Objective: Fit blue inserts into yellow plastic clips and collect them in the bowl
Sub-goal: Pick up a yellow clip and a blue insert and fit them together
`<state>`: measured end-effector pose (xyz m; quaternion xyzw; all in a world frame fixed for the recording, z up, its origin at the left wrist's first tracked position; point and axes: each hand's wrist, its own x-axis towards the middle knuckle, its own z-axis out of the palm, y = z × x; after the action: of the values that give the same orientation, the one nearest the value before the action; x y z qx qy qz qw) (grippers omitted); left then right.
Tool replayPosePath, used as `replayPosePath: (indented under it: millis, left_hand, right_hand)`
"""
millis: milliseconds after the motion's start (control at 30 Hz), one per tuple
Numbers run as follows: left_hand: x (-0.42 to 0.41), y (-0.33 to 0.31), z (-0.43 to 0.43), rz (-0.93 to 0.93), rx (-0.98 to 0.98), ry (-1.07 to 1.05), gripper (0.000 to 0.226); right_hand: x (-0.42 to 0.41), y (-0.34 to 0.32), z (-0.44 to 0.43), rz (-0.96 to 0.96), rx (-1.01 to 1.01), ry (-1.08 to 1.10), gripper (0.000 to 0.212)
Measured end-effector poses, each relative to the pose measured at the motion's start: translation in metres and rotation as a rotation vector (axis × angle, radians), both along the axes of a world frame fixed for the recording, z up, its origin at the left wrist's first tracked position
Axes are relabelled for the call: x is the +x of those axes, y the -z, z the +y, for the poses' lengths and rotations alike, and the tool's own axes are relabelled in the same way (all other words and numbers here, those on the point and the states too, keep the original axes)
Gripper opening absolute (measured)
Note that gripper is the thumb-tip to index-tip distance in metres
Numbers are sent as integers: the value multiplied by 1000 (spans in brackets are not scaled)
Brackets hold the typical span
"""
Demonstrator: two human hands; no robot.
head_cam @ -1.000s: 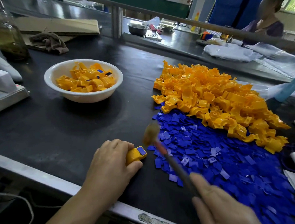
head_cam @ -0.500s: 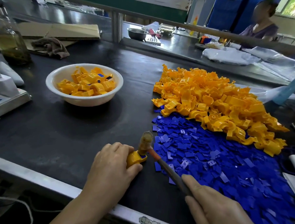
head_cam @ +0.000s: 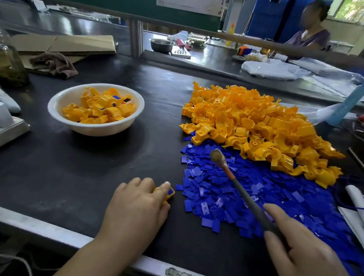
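Observation:
My left hand (head_cam: pixel 135 206) holds a yellow clip with a blue insert (head_cam: pixel 169 193) down on the black table near the front edge; most of the clip is hidden under my fingers. My right hand (head_cam: pixel 303 255) grips the handle of a small mallet (head_cam: pixel 217 157), whose head hangs raised over the blue inserts. A heap of yellow clips (head_cam: pixel 258 128) lies at the right, and a spread of blue inserts (head_cam: pixel 247 195) lies in front of it. The white bowl (head_cam: pixel 59 108) at the left holds several fitted clips.
A glass bottle (head_cam: pixel 7 61), a brown rag (head_cam: pixel 55 63) and cardboard (head_cam: pixel 64 44) lie at the back left. A scale-like device (head_cam: pixel 4 126) sits at the left edge. Plastic bags (head_cam: pixel 271 67) and another person (head_cam: pixel 308 37) are beyond the rail. White paper (head_cam: pixel 359 210) lies far right.
The mallet head struck down on the clip half a second ago and has now lifted up and to the right. My left hand has stayed on the clip.

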<state>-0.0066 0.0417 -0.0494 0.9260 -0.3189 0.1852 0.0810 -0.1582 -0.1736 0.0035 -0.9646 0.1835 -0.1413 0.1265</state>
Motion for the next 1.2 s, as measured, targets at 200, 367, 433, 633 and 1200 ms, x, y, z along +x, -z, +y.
replayPosePath:
  millis: [200, 367, 433, 633, 1200]
  left_hand:
    - [16, -10, -10, 121, 75, -142, 35]
    - [57, -41, -3, 474, -650, -242, 23]
    - [87, -59, -8, 674, -1125, -256, 27]
    - [147, -87, 3, 1023, -1845, -65, 45]
    - [-5, -8, -7, 732, -832, -117, 44]
  right_hand:
    - [4, 2, -31, 85, -164, 122, 52]
    - [11, 11, -49, 147, -182, 107, 48]
    - [13, 14, -51, 195, -204, 86, 42]
    - [24, 13, -69, 209, -219, 48, 45]
    - [149, 27, -144, 266, -330, 174, 74]
